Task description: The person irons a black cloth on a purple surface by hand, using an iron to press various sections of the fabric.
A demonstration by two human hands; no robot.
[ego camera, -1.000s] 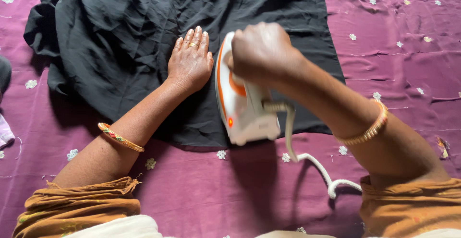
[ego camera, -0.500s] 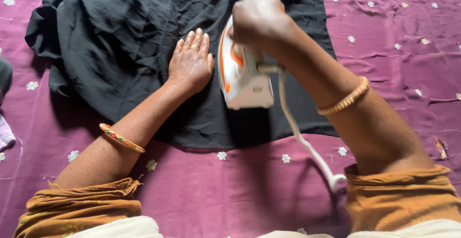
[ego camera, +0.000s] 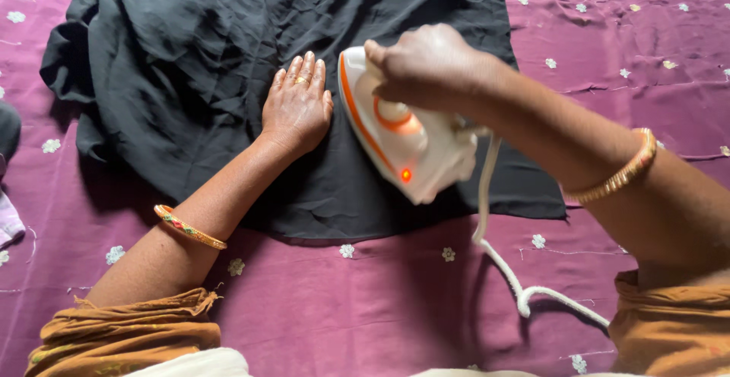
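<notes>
A black cloth (ego camera: 190, 58) lies spread over a purple sheet (ego camera: 365, 308) with small white flowers. My left hand (ego camera: 298, 107) rests flat on the cloth, fingers together and pointing away from me, a ring on one finger. Just to its right, my right hand (ego camera: 426, 65) grips the handle of a white and orange iron (ego camera: 403, 145). The iron sits on the cloth near its lower edge with a small red light glowing. Its white cord (ego camera: 494, 232) runs down toward my right side.
The left part of the black cloth is bunched and wrinkled. A dark object (ego camera: 7, 130) and a pale cloth piece (ego camera: 9, 221) sit at the left edge. I wear bangles on both wrists and orange-brown sleeves.
The iron has slid away from me and a little rightward along the cloth, its rear swinging out to the right. My left hand has stayed flat in the same place.
</notes>
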